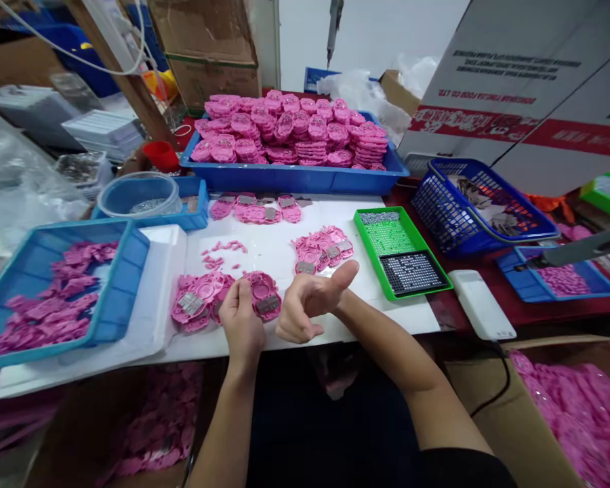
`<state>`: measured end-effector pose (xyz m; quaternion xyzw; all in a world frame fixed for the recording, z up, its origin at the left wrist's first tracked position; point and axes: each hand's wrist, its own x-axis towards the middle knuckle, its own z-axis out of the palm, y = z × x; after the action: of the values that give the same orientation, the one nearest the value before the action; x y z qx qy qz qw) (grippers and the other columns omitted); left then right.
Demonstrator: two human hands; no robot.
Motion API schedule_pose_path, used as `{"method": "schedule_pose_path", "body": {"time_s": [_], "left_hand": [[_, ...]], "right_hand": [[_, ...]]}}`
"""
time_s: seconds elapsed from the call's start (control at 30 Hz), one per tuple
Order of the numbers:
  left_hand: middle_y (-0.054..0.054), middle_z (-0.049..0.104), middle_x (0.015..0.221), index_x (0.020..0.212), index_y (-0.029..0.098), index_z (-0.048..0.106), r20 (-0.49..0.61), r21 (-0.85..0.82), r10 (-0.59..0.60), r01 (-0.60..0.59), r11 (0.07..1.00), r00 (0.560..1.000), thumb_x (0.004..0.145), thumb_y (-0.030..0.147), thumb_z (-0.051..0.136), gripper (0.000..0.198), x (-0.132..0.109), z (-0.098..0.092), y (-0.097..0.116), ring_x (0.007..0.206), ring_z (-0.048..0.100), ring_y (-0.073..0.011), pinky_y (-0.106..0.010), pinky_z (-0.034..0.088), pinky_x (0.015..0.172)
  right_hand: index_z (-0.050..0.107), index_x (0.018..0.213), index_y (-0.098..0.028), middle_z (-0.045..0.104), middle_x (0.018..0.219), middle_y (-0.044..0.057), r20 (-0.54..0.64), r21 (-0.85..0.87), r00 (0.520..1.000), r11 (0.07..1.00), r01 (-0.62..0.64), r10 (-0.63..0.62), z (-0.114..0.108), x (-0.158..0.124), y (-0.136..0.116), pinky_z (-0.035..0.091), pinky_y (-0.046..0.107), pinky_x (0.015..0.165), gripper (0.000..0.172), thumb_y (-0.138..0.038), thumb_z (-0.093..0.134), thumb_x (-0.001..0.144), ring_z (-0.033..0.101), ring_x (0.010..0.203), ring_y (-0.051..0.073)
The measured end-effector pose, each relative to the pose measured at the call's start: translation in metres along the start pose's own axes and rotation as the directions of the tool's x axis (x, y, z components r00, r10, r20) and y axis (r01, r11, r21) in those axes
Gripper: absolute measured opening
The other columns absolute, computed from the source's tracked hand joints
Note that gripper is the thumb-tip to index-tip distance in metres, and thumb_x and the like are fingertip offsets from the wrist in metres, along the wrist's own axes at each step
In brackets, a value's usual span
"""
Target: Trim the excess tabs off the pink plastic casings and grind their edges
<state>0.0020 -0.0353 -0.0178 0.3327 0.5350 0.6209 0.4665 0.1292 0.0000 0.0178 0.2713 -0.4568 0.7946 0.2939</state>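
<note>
My left hand (241,322) is closed, thumb and fingers pinching the left edge of a pink plastic casing (262,287) that has a grey metal plate on it. Just right of that casing, my right hand (312,301) is held above the table edge, thumb stretched out and fingers loosely bent, with nothing visible in it. A cluster of similar pink casings (196,298) with metal plates lies left of my left hand. Beyond my right hand sits another group of pink casings (322,247). Small pink pieces (224,254) are scattered on the white tabletop.
A blue tray (295,179) of stacked pink parts stands at the back. On the right are a green tray (417,295) of small parts, a blue basket (437,203) and a white device (482,305). A blue bin (125,285) stands left; a screwdriver (334,30) hangs above.
</note>
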Motion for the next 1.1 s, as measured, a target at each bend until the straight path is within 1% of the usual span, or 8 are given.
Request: {"method": "schedule_pose_path", "body": {"time_s": [0.07, 0.1, 0.2, 0.3, 0.4, 0.63, 0.83, 1.1], "left_hand": [[0.007, 0.036, 0.065, 0.072, 0.019, 0.052, 0.006, 0.036, 0.018, -0.018, 0.999, 1.0, 0.087, 0.062, 0.068, 0.048, 0.0, 0.001, 0.004, 0.06, 0.032, -0.0093, -0.022, 0.032, 0.057], [0.007, 0.035, 0.065, 0.071, 0.019, 0.051, 0.011, 0.05, 0.024, -0.024, 0.998, 1.0, 0.087, 0.063, 0.067, 0.049, 0.0, 0.001, 0.005, 0.06, 0.031, -0.0096, -0.022, 0.032, 0.057], [0.007, 0.031, 0.064, 0.069, 0.021, 0.047, 0.006, 0.059, 0.014, -0.015, 0.998, 1.0, 0.085, 0.067, 0.067, 0.053, 0.0, 0.002, 0.008, 0.06, 0.029, -0.01, -0.023, 0.032, 0.057], [0.007, 0.03, 0.065, 0.069, 0.021, 0.044, -0.002, 0.055, 0.006, -0.006, 0.998, 1.0, 0.084, 0.07, 0.068, 0.056, 0.001, 0.003, 0.01, 0.061, 0.028, -0.0101, -0.024, 0.033, 0.058], [0.007, 0.029, 0.065, 0.068, 0.021, 0.042, 0.013, 0.069, 0.013, -0.014, 0.998, 1.0, 0.084, 0.071, 0.068, 0.058, 0.001, 0.003, 0.01, 0.061, 0.027, -0.0102, -0.024, 0.033, 0.058], [0.006, 0.029, 0.067, 0.07, 0.022, 0.041, 0.029, 0.076, 0.015, -0.017, 0.997, 0.999, 0.089, 0.068, 0.065, 0.056, 0.001, 0.0, 0.007, 0.062, 0.027, -0.0106, -0.025, 0.032, 0.059], [0.006, 0.029, 0.068, 0.073, 0.021, 0.044, 0.028, 0.097, -0.029, 0.026, 0.995, 0.999, 0.091, 0.066, 0.064, 0.052, 0.0, 0.0, 0.009, 0.062, 0.029, -0.0107, -0.025, 0.036, 0.062], [0.006, 0.031, 0.067, 0.072, 0.021, 0.045, 0.031, 0.094, -0.021, 0.018, 0.995, 0.999, 0.091, 0.064, 0.064, 0.05, 0.001, 0.0, 0.009, 0.061, 0.03, -0.0103, -0.024, 0.037, 0.061]], "right_hand": [[0.07, 0.095, -0.01, 0.055, 0.057, 0.004, 0.028, -0.04, 0.999, 0.998, -0.038, 0.039, 0.001, -0.001, 0.002, 0.045, 0.03, 0.052, 0.113, -0.108, 0.026, 0.061, 0.049, 0.049, 0.015], [0.07, 0.096, -0.01, 0.056, 0.058, 0.005, 0.011, -0.055, 0.995, 0.994, -0.097, 0.098, 0.002, -0.002, 0.002, 0.045, 0.031, 0.053, 0.114, -0.109, 0.026, 0.061, 0.05, 0.05, 0.015], [0.071, 0.098, -0.007, 0.06, 0.063, 0.007, -0.069, -0.067, 0.95, 0.949, -0.308, 0.304, 0.003, -0.006, 0.002, 0.045, 0.03, 0.054, 0.118, -0.11, 0.031, 0.057, 0.052, 0.052, 0.015], [0.071, 0.099, -0.005, 0.061, 0.067, 0.007, -0.076, -0.056, 0.923, 0.922, -0.382, 0.378, 0.005, -0.008, 0.001, 0.044, 0.028, 0.054, 0.116, -0.108, 0.035, 0.06, 0.053, 0.055, 0.014], [0.07, 0.1, -0.004, 0.062, 0.07, 0.008, -0.085, -0.059, 0.903, 0.903, -0.426, 0.42, 0.006, -0.005, -0.002, 0.044, 0.028, 0.054, 0.114, -0.106, 0.035, 0.063, 0.055, 0.057, 0.014], [0.07, 0.097, -0.003, 0.063, 0.072, 0.01, -0.124, -0.068, 0.86, 0.861, -0.504, 0.494, 0.006, 0.0, -0.008, 0.047, 0.029, 0.058, 0.115, -0.107, 0.031, 0.066, 0.057, 0.059, 0.015], [0.071, 0.095, -0.004, 0.062, 0.068, 0.009, -0.137, -0.059, 0.871, 0.874, -0.483, 0.472, 0.004, -0.001, -0.007, 0.047, 0.03, 0.058, 0.115, -0.107, 0.028, 0.067, 0.056, 0.058, 0.016], [0.072, 0.094, -0.003, 0.063, 0.069, 0.011, -0.158, -0.064, 0.844, 0.848, -0.527, 0.513, 0.002, -0.002, -0.007, 0.048, 0.03, 0.059, 0.119, -0.108, 0.022, 0.067, 0.057, 0.06, 0.017]]}}
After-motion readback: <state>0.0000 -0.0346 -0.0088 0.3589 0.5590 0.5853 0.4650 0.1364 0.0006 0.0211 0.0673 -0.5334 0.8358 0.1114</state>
